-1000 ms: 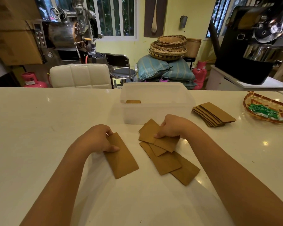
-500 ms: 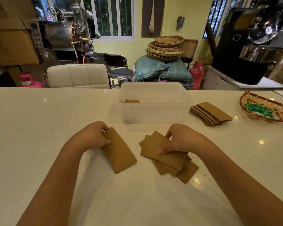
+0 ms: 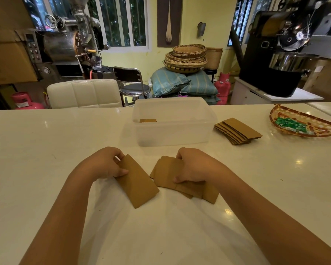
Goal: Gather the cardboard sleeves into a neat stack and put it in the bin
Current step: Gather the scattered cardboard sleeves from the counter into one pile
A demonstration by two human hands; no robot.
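My left hand (image 3: 107,163) grips the far end of one flat brown cardboard sleeve (image 3: 139,186) that lies on the white table. Just to its right, my right hand (image 3: 192,166) presses on a bunched pile of several sleeves (image 3: 167,172), thumb under their near edge. A translucent plastic bin (image 3: 173,122) stands right behind both hands, with a sleeve (image 3: 148,120) lying inside it at the left. Another fanned stack of sleeves (image 3: 237,131) rests on the table to the right of the bin.
A woven tray (image 3: 306,121) holding green packets sits at the table's right edge. Behind the table's far edge stand a white padded chair (image 3: 83,93), a black stool (image 3: 134,87), sacks with baskets and roasting machines.
My right hand has swept the spread sleeves toward me and leftward into a tighter pile. My left hand still holds its single sleeve in about the same place.
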